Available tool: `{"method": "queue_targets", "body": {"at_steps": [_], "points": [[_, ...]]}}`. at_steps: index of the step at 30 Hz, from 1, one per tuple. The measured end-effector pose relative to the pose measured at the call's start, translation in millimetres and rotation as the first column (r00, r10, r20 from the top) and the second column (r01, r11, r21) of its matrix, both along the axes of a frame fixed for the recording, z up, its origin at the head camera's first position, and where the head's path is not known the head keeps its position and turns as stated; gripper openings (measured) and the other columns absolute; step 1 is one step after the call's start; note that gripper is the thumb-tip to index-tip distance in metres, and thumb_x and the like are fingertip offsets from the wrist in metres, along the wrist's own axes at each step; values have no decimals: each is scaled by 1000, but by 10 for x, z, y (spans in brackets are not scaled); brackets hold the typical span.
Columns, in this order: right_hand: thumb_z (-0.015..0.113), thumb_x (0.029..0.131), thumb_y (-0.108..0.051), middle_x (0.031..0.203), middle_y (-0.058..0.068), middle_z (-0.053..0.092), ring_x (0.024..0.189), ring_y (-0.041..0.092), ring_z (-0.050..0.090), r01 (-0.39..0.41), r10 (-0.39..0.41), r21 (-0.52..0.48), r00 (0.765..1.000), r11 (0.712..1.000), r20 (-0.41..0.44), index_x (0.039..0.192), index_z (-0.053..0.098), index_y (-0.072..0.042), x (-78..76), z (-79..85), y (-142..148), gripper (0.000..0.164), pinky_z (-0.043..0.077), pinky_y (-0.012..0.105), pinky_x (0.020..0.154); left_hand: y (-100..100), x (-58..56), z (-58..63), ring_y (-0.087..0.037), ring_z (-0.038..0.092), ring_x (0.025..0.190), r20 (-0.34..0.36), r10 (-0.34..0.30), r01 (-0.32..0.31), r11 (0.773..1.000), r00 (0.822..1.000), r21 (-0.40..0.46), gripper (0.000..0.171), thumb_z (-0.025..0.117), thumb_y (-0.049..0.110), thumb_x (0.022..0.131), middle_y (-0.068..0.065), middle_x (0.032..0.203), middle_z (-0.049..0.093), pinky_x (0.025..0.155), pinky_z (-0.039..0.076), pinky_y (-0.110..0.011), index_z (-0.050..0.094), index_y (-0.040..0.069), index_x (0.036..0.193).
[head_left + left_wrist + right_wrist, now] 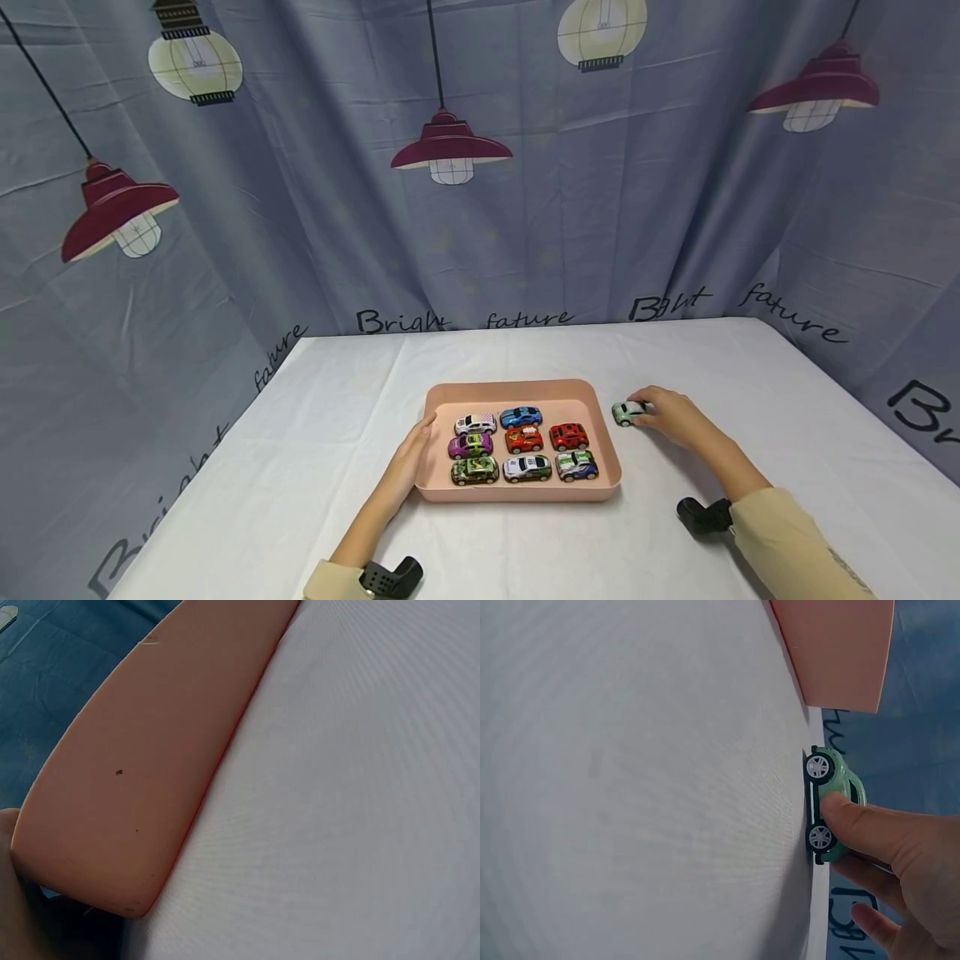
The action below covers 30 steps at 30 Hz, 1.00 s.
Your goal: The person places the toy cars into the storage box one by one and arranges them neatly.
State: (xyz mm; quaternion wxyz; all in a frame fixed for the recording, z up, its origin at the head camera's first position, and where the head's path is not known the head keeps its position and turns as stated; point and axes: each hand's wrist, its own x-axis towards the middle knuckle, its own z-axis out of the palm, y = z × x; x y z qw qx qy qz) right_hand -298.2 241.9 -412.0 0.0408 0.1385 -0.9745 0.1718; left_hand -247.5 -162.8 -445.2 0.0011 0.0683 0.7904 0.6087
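My left hand [411, 457] grips the left side of a pink tray [517, 493], its thumb at the rim. In the left wrist view, the tray's wall [142, 742] fills much of the frame and hides most of that hand. To the right of the tray, my right hand [678, 417] pinches a pale green toy car [628, 412] between thumb and fingers. The right wrist view shows the car [832, 776] upright, its wheels close to the white cloth and the thumb on its side.
Several toy cars stand in rows in the tray, among them a blue car [521, 417], a purple car [470, 446] and a spotted red car [569, 436]. A white cloth [360, 417] covers the table. Behind hangs a grey-blue curtain [337, 208] printed with lamps.
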Motion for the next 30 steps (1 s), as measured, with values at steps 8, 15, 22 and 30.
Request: {"method": "queue_targets", "body": {"at_steps": [8, 15, 22, 30], "points": [[67, 79, -13, 106, 23, 61, 104, 42, 54, 20, -20, -37, 1000, 999, 4, 108, 61, 4, 84, 51, -8, 34, 43, 55, 88, 0, 12, 7, -36, 16, 139, -9, 1, -1, 1000, 1000, -3, 53, 30, 41, 98, -13, 150, 24, 112, 9, -56, 32, 11, 141], [70, 77, -15, 102, 22, 63, 98, 40, 58, 14, -18, -40, 996, 999, -87, 106, 62, 3, 250, 121, -78, 35, 46, 53, 84, 7, 17, 34, -36, 15, 139, -2, -3, 3, 1000, 1000, 0, 52, 29, 40, 99, -13, 150, 24, 112, 9, -56, 31, 11, 142], [71, 76, -15, 97, 15, 65, 92, 32, 62, -36, 24, -50, 977, 998, -213, 102, 64, 0, 433, 255, -273, 31, 50, 48, 80, -6, 16, 33, -35, 14, 139, 3, -3, 3, 1000, 1000, -4, 52, 30, 41, 98, -12, 150, 24, 113, 8, -55, 32, 13, 142], [69, 78, -17, 100, 13, 65, 95, 32, 62, -84, 80, -12, 979, 996, -190, 104, 63, 0, 420, 334, -640, 32, 46, 51, 85, -5, 8, 7, -36, 15, 139, 9, 4, -4, 1000, 1000, -1, 52, 30, 42, 98, -13, 150, 25, 113, 8, -55, 33, 12, 141]]}}
